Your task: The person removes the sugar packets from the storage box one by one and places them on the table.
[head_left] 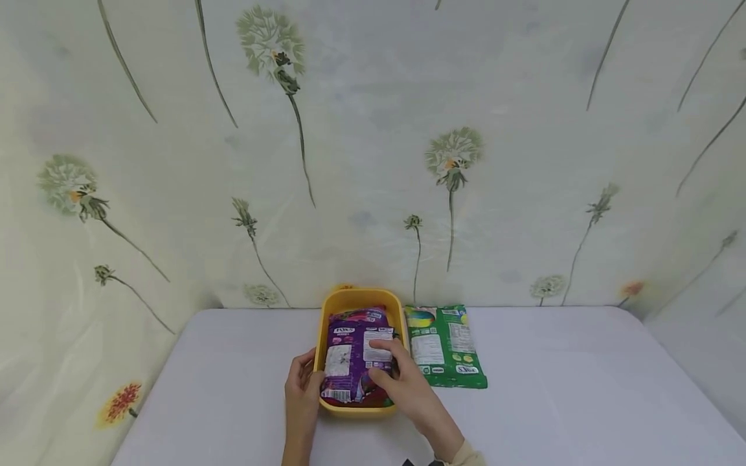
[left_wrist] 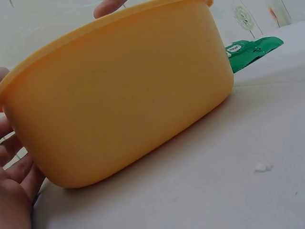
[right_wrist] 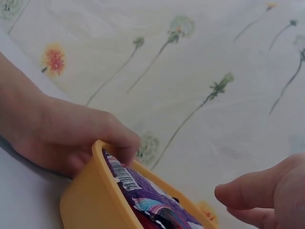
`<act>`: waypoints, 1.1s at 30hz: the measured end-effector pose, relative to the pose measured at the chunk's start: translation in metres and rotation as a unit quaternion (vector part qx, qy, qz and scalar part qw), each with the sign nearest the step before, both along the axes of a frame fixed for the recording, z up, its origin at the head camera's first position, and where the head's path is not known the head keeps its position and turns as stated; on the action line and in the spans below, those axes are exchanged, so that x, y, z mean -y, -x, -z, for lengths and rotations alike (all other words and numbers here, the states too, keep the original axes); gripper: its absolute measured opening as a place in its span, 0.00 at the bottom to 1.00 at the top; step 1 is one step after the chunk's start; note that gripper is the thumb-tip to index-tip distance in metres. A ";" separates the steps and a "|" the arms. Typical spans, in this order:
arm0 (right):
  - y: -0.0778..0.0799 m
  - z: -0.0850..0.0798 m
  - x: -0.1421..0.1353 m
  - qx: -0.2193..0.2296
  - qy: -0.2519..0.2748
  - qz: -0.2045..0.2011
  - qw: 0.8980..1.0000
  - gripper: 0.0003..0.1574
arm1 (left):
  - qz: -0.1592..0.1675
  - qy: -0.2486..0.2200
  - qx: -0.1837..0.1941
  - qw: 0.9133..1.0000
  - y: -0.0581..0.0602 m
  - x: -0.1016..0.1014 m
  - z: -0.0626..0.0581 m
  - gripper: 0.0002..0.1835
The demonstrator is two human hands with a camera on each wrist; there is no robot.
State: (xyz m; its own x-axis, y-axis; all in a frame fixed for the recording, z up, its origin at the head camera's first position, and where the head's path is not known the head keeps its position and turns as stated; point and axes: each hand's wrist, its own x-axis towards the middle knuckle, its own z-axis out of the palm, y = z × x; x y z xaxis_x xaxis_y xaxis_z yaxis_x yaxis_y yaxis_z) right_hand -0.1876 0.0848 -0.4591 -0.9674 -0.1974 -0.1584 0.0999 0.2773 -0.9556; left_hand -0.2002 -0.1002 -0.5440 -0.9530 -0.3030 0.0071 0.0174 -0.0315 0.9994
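Note:
A purple candy bag (head_left: 355, 343) with white label panels lies on top inside a yellow plastic tub (head_left: 361, 296). Beneath it, part of another purple bag (head_left: 360, 315) shows at the tub's far end. My left hand (head_left: 303, 388) grips the tub's left side, its thumb over the rim and fingers along the outer wall, as the right wrist view also shows. Over the right part of the top bag is my right hand (head_left: 410, 388), thumb and index finger spread apart. In the right wrist view its fingertips (right_wrist: 228, 193) appear above the bag with nothing between them.
A green candy bag (head_left: 445, 353) lies flat on the white table (head_left: 559, 388), just right of the tub. Behind the table's far edge hangs a pale curtain (head_left: 361, 162) printed with dandelions.

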 end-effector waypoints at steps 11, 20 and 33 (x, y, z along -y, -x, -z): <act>0.002 0.002 -0.001 0.019 0.029 0.013 0.999 0.27 | -0.010 -0.005 -0.003 1.000 0.003 -0.002 0.002 0.21; 0.000 0.004 0.002 -0.010 0.040 -0.018 0.999 0.25 | -0.011 -0.001 -0.004 1.000 0.002 -0.001 0.001 0.20; 0.004 0.010 -0.007 -0.021 0.069 -0.060 0.996 0.23 | -0.017 0.013 -0.007 1.000 0.001 -0.002 -0.001 0.19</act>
